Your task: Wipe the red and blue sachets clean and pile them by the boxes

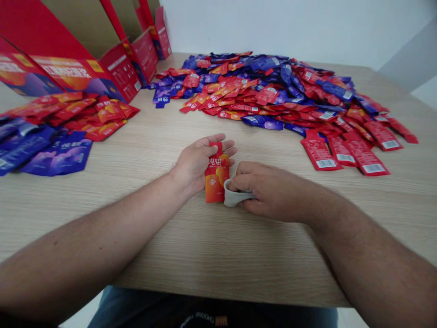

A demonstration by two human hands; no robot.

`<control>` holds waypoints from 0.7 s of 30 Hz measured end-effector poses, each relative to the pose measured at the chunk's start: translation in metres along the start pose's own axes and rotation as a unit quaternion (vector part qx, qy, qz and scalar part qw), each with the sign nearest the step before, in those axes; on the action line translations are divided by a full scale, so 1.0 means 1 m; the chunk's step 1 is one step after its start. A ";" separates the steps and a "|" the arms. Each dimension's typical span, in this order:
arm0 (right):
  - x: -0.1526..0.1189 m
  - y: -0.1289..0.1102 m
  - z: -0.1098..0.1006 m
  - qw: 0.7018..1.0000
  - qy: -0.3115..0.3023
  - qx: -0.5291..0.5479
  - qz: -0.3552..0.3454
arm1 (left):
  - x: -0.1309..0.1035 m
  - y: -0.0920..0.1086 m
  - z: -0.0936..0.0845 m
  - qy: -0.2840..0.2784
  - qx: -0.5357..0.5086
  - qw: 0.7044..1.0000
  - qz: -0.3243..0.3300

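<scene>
Pinches sachet point(215, 175) in left hand point(191, 166), clasps pale band point(234, 197) in curled-fingered right hand point(271, 187) at sachet's four o'clock, apparently working the edge, calling for steadiness.

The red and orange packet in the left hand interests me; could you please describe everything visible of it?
The packet is slim, apparently printed plastic film, red above and orange below, with white lettering and yellow-orange rounded shapes. Its printed face is up, and the left hand holds it, thumb over the upper end. A pale grey looped object in the right hand sits by its lower right edge; contact is unclear.
</scene>
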State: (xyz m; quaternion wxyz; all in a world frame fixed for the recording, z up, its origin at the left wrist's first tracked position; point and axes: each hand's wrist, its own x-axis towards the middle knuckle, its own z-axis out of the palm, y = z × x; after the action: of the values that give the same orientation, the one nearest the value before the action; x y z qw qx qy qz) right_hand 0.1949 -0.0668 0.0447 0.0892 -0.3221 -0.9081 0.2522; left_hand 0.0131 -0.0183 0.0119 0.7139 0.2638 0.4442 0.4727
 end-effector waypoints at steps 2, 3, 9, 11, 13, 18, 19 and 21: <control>0.000 -0.002 0.002 1.000 -0.014 0.009 -0.006 | -0.001 0.001 0.001 0.009 -0.002 1.000 -0.001; 0.001 -0.002 0.004 1.000 -0.014 0.012 -0.008 | -0.001 0.001 0.002 0.011 -0.003 1.000 -0.001; 0.003 -0.003 0.010 0.999 0.020 0.026 -0.029 | -0.001 0.003 0.003 0.018 -0.001 1.000 0.000; 0.002 -0.002 0.007 0.998 0.017 0.052 -0.034 | -0.002 0.002 0.004 0.012 0.000 1.000 -0.003; 0.002 -0.001 0.004 0.996 0.029 0.072 -0.038 | -0.003 0.001 0.005 0.004 0.002 1.000 -0.003; 0.010 -0.001 0.015 0.993 0.110 0.036 -0.032 | -0.006 -0.002 0.007 -0.020 0.017 1.000 -0.013; 0.012 0.001 0.019 0.991 0.131 0.016 -0.025 | -0.006 -0.003 0.007 -0.027 0.020 0.999 -0.018; 0.015 0.006 0.023 0.983 0.181 -0.029 0.004 | -0.006 -0.004 0.008 -0.030 0.027 0.999 -0.022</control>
State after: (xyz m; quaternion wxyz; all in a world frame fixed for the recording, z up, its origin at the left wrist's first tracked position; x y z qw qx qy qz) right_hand 0.1790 -0.0627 0.0222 0.2420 -0.3688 -0.8824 0.1636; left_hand 0.0206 -0.0250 0.0152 0.7298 0.2876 0.4408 0.4364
